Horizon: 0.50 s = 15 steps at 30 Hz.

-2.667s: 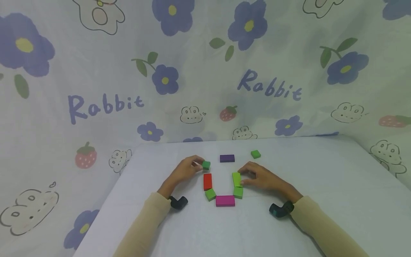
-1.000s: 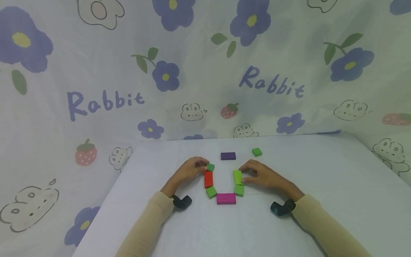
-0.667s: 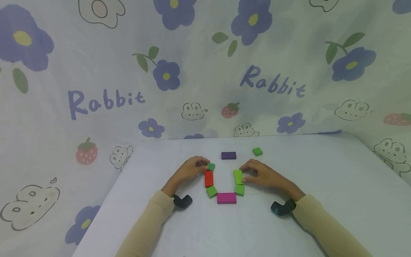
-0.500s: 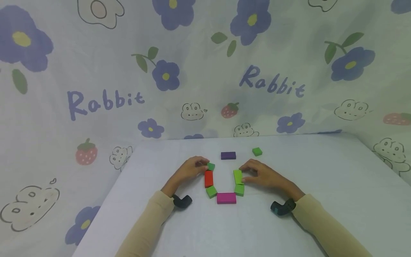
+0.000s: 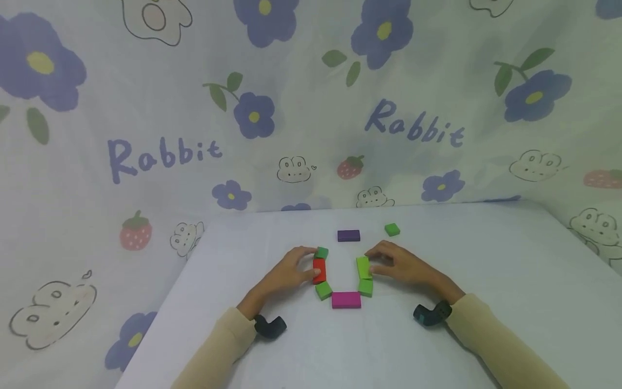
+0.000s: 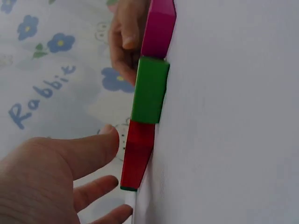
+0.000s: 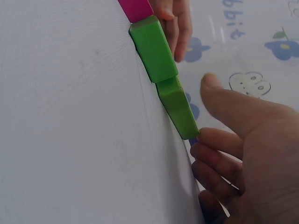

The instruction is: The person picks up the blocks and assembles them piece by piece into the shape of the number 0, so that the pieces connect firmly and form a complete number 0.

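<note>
My left hand [image 5: 288,274] spans a red block [image 5: 318,263], its thumb over that block. Its fingertips reach a small dark green block [image 5: 322,252] at the red block's far end. In the left wrist view, the thumb stays apart from the red block [image 6: 138,154]. Beside a lime block [image 5: 363,266] is my right hand [image 5: 408,265]. One finger touches the block's far end, while the raised thumb stands apart from it in the right wrist view. Two green blocks [image 5: 323,290] [image 5: 366,287] and a magenta block [image 5: 346,300] complete a U shape.
Beyond the U lies a purple block [image 5: 349,235], with a loose green block [image 5: 392,229] farther right. All rest on a white-covered table [image 5: 389,346]. A printed rabbit-and-flower cloth [image 5: 311,108] hangs behind. Each wrist wears a dark device [image 5: 270,327].
My left hand carried the dark green block to the red block's far end, then let go; its thumb moved nearer, over the red block. My right hand stays by the lime block.
</note>
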Motion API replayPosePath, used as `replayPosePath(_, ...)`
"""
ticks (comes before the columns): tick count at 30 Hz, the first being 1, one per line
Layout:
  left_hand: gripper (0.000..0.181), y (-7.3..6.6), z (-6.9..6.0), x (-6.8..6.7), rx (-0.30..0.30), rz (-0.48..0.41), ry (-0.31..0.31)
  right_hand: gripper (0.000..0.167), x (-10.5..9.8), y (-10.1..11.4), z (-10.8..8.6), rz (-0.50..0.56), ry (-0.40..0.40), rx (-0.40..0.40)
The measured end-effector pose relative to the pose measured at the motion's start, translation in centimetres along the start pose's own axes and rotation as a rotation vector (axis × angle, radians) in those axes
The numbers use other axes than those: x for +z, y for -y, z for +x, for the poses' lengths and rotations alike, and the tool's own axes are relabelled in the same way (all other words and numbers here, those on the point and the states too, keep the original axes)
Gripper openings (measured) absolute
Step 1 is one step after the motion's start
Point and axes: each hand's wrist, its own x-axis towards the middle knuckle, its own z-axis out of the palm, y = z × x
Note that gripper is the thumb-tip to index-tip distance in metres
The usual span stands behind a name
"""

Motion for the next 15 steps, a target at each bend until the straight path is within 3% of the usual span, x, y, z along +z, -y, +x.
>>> replayPosePath(8,0.053,0.2,-0.3,0.8,0.028,0.051,-0.038,0.037,-0.1,0.0,0.1,0.041,-0.022,0.051)
replayPosePath(15,0.052,0.2,-0.3,0.8,0.053,0.045,-0.053,0.040,-1.2,-0.3,0.5,0.148,-0.127,0.121)
